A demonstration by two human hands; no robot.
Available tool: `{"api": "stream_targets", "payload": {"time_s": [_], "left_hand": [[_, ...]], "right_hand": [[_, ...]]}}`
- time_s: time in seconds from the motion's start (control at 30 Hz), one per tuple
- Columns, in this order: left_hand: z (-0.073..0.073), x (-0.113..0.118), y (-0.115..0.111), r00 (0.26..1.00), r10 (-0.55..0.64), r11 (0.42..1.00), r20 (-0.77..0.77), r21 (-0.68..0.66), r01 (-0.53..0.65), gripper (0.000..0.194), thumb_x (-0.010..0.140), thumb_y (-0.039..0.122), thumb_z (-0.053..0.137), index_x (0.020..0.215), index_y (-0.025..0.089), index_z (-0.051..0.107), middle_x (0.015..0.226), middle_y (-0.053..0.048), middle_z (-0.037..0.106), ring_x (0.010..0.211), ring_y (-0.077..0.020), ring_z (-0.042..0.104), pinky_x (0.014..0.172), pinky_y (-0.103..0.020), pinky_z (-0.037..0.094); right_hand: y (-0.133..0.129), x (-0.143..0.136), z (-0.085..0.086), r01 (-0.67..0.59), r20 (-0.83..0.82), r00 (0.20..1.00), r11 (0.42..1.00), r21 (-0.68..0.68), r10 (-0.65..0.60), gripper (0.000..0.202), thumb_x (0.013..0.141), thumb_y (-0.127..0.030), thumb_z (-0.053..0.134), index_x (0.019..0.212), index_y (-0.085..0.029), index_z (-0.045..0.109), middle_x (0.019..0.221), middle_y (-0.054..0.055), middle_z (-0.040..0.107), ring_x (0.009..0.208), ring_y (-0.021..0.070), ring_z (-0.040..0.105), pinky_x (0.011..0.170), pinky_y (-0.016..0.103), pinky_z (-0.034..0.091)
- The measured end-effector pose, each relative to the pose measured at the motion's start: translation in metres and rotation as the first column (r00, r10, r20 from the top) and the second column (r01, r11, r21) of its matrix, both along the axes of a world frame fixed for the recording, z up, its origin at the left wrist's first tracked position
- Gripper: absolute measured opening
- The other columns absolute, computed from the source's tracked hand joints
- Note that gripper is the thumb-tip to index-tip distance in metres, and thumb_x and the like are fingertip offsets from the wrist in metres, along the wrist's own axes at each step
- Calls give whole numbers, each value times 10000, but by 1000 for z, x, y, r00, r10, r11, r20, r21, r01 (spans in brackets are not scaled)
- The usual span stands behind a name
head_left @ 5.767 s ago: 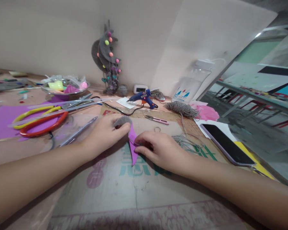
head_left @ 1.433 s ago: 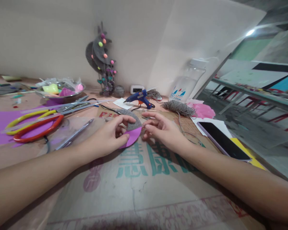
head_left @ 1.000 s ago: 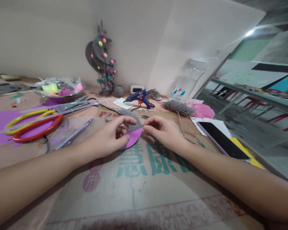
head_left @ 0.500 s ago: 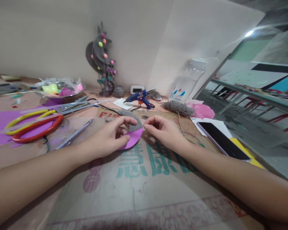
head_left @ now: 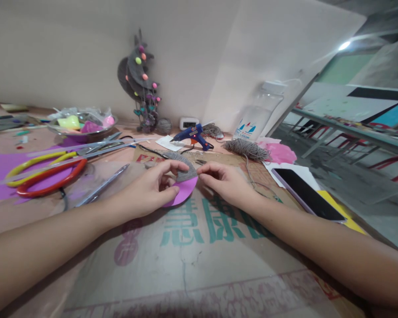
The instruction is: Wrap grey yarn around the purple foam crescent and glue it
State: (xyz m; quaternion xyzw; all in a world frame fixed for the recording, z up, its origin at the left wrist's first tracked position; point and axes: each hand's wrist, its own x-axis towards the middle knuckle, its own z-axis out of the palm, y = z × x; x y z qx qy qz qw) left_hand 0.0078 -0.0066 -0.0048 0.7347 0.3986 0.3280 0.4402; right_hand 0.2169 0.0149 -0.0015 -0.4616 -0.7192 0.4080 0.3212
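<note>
A purple crescent-like craft piece (head_left: 181,193), its upper part covered in grey yarn (head_left: 187,173), is held by my left hand (head_left: 155,183), thumb on the near side and fingers curled over the yarn. At its right edge, the thumb and forefinger of my right hand (head_left: 223,182) are pinched together. Whatever lies between those fingertips is too small to make out. Behind the right hand rests a skein of grey yarn (head_left: 246,150), with a loose strand trailing down past the wrist.
Orange-and-yellow-handled scissors (head_left: 53,187) and a pen (head_left: 102,185) lie left. Behind stand a blue glue gun (head_left: 194,136), a metal bowl (head_left: 82,137), a decorated grey moon ornament (head_left: 137,75) and a clear bottle (head_left: 260,110). A phone (head_left: 308,194) lies right.
My right hand has shifted slightly left, its fingertips now at the edge of the craft piece. My left hand keeps its hold almost unmoved.
</note>
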Motion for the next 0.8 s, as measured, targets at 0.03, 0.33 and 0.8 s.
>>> {"api": "stream_targets", "payload": {"time_s": [0.03, 0.33, 0.8], "left_hand": [[0, 0, 0, 1000, 4, 1000, -13, 5, -4, 432, 771, 95, 499, 1182, 222, 462, 776, 38, 517, 624, -83, 485, 521, -189, 368], [-3, 0, 0, 999, -45, 999, 16, 14, 45, 396, 790, 147, 511, 1174, 226, 454, 954, -11, 564, 705, -105, 543, 551, -195, 407], [-2, 3, 4, 978, 89, 996, 188, -40, -83, 175, 800, 263, 578, 917, 207, 461, 765, 28, 518, 643, -97, 515, 563, -207, 410]], "right_hand": [[1, 1, 0, 19, 27, 999, 998, 59, -20, 174, 835, -246, 498, 935, -167, 617, 670, -15, 565, 469, 82, 479, 476, 233, 385], [2, 2, 5, -40, 124, 992, 931, 362, -6, 266, 916, -314, 433, 888, -161, 649, 875, 43, 604, 860, 158, 563, 797, 295, 417], [0, -3, -4, -40, -154, 987, 999, 8, 41, 333, 814, -474, 562, 694, -165, 533, 567, -47, 445, 482, 64, 375, 452, 210, 294]]}}
